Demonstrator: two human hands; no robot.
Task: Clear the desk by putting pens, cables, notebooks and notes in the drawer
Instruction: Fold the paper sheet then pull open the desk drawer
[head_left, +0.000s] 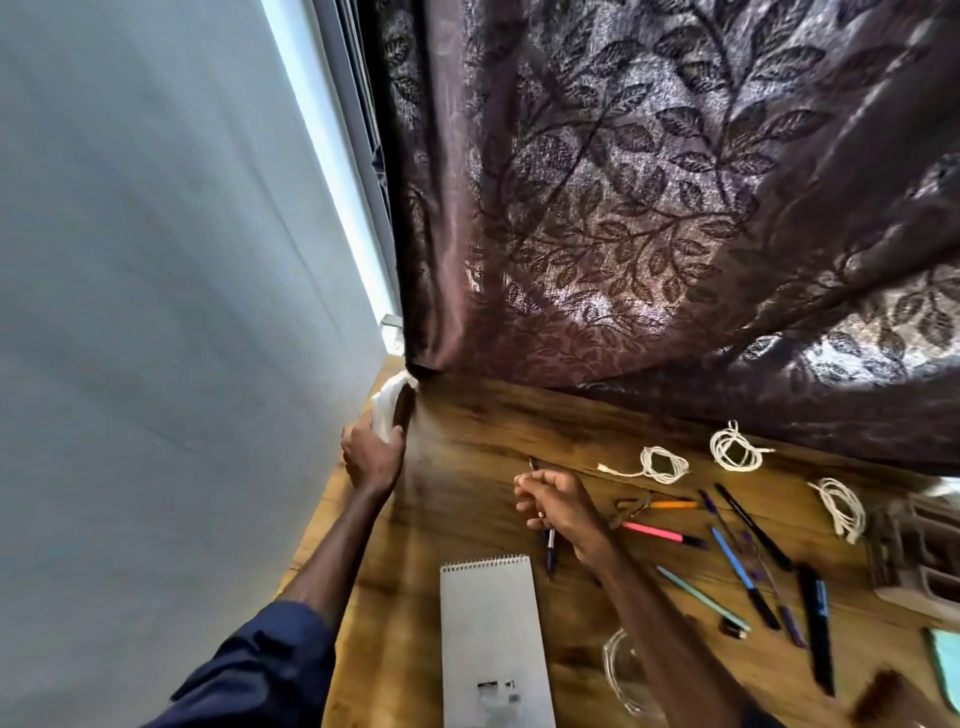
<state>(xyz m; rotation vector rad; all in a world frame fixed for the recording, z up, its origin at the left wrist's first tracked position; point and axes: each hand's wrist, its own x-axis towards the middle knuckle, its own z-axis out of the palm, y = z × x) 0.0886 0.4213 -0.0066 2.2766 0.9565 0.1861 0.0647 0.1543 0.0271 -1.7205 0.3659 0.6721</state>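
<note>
My left hand (371, 457) grips a white folded thing (387, 408) at the desk's far left corner; what it is I cannot tell. My right hand (558, 501) holds a couple of pens (549, 552) above the middle of the wooden desk (467, 441). A grey spiral notebook (491, 639) lies near the front edge. Several pens lie to the right, among them a pink one (660, 534), an orange one (670, 504), a blue one (735, 564) and a black marker (818, 623). Three white coiled cables (662, 464) (732, 448) (841, 506) lie toward the back.
A dark leaf-patterned curtain (649, 208) hangs over the desk's back edge. A pale wall (182, 312) runs along the left. A desk organiser (919, 551) stands at the right edge, a teal thing (945, 665) in front of it. A clear coiled cable (621, 670) lies by my right forearm.
</note>
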